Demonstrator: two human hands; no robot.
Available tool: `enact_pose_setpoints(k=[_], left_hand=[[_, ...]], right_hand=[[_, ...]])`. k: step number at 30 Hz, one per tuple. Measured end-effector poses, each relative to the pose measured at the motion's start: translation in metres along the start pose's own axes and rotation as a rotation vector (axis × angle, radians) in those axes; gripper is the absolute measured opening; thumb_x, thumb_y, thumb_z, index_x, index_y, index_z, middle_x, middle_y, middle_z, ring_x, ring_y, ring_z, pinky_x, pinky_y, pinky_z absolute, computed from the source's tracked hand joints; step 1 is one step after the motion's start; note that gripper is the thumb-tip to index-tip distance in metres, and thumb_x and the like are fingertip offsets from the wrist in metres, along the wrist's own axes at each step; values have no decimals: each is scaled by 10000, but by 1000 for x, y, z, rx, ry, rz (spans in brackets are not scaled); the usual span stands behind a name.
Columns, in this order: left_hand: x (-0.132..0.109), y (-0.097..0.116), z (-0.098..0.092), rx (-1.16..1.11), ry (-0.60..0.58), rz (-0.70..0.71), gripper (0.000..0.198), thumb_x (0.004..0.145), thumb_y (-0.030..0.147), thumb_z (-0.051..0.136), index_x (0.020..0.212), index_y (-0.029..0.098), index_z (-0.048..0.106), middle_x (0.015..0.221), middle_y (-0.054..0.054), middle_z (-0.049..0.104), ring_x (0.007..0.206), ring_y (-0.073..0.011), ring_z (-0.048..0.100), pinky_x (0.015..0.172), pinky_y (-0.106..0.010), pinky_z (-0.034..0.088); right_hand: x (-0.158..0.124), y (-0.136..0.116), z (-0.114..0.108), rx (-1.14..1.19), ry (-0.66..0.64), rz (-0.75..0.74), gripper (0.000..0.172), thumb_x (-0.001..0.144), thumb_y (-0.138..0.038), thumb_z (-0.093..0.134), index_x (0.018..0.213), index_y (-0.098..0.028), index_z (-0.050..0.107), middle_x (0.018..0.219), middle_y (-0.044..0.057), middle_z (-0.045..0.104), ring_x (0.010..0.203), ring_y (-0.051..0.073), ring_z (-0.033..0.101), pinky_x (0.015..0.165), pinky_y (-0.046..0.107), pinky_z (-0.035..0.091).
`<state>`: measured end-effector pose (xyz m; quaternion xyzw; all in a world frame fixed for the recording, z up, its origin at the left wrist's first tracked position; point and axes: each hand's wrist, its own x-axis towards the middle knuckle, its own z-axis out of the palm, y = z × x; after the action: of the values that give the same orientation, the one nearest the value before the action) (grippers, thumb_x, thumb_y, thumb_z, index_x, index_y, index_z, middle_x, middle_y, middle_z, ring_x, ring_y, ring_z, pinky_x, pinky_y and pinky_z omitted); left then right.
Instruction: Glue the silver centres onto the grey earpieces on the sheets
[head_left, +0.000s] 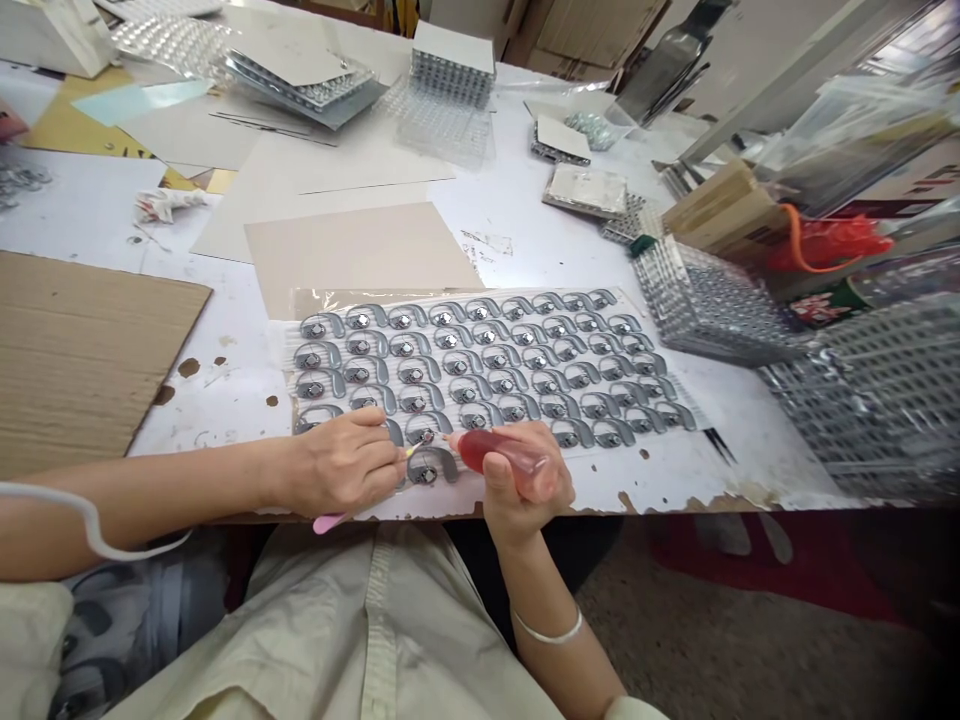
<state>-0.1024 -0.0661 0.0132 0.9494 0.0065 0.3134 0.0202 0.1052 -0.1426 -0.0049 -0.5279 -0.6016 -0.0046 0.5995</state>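
In the head view, my left hand (346, 465) is closed on a thin stick tool with a pink end (328, 523); its pale yellow tip points right. My right hand (529, 500) wraps around a squeeze bottle (502, 460) of red liquid, nozzle pointing left. Both tips come close to a grey hook-shaped piece (429, 437) in the front rows; whether either touches it I cannot tell. Several rows of these grey hook pieces (499, 360), each with a shiny round part, lie on a white ribbed sheet (686, 395). My left hand covers some of them.
Cardboard (82, 350) lies at left, and a beige sheet (360, 250) lies behind the rows. Stacked studded trays (454, 70) stand at the back. Metallic grid stacks (712, 300) and boxes crowd the right side. Thin black tweezers-like tips (721, 445) lie near the front edge.
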Motion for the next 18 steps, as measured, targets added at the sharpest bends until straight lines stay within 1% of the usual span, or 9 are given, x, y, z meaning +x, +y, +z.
enact_pose_setpoints(k=[7, 13, 18], left_hand=[[0, -1, -2, -50, -21, -9, 219, 929, 94, 400, 758, 134, 531, 714, -69, 637, 595, -155, 540, 629, -328, 377], [3, 0, -4, -28, -24, -5, 223, 928, 87, 400, 752, 141, 525, 690, -55, 622, 593, -147, 542, 668, -325, 397], [2, -1, -5, -23, -51, -6, 213, 918, 89, 426, 747, 132, 547, 669, -51, 620, 586, -146, 534, 634, -319, 386]], right_hand=[[-2, 0, 0, -13, 20, -64, 197, 816, -348, 651, 859, -164, 595, 703, 25, 623, 631, 155, 553, 569, 321, 467], [-5, 0, -2, -85, 8, -194, 223, 824, -349, 642, 917, -155, 583, 733, 38, 626, 642, 158, 562, 546, 316, 472], [-5, 0, -2, -95, 15, -223, 211, 827, -339, 638, 914, -156, 576, 739, 42, 630, 648, 162, 566, 548, 323, 480]])
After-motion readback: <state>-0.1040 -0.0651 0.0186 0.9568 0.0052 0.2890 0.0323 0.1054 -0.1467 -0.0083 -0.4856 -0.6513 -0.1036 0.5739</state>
